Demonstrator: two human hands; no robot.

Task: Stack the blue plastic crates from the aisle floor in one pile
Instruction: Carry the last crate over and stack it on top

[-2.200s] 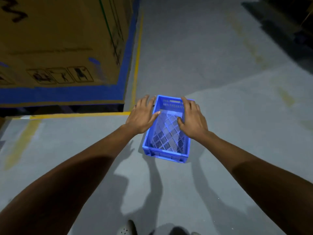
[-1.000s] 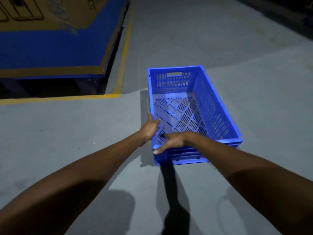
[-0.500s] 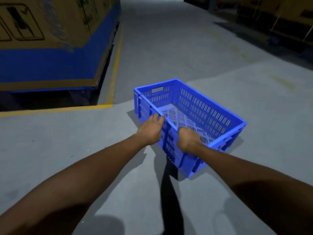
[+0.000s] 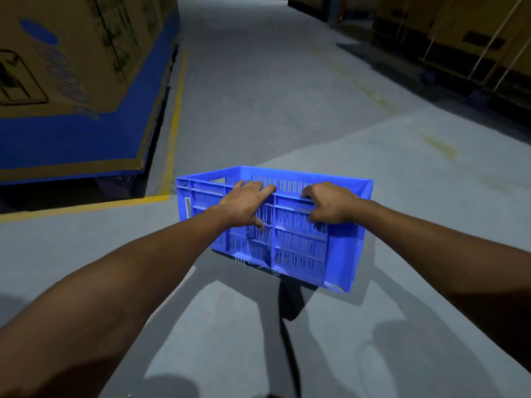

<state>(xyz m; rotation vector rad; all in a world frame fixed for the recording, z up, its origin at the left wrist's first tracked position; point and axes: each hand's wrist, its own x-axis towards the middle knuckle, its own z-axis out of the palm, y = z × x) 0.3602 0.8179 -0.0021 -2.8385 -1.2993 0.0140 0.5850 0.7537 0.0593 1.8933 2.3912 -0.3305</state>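
Observation:
One blue slotted plastic crate (image 4: 298,248) hangs in the air in front of me above the grey aisle floor, its long side wall facing me and tilted. My left hand (image 4: 244,203) grips the top rim of that wall, fingers hooked over the edge and thumb on the outside. My right hand (image 4: 327,205) grips the same rim further right, fingers curled over it. The crate's inside is mostly hidden behind the near wall. No other crate is in view.
A large cardboard box with a blue band (image 4: 71,90) stands at the left behind a yellow floor line (image 4: 169,145). Dark racks and pallets (image 4: 459,44) line the right side. The grey aisle floor (image 4: 273,96) runs ahead between them.
The crate has been lifted off the floor and turned, so its long side now faces me. Both hands shifted from its near corner to the long rim. My view rose toward the aisle.

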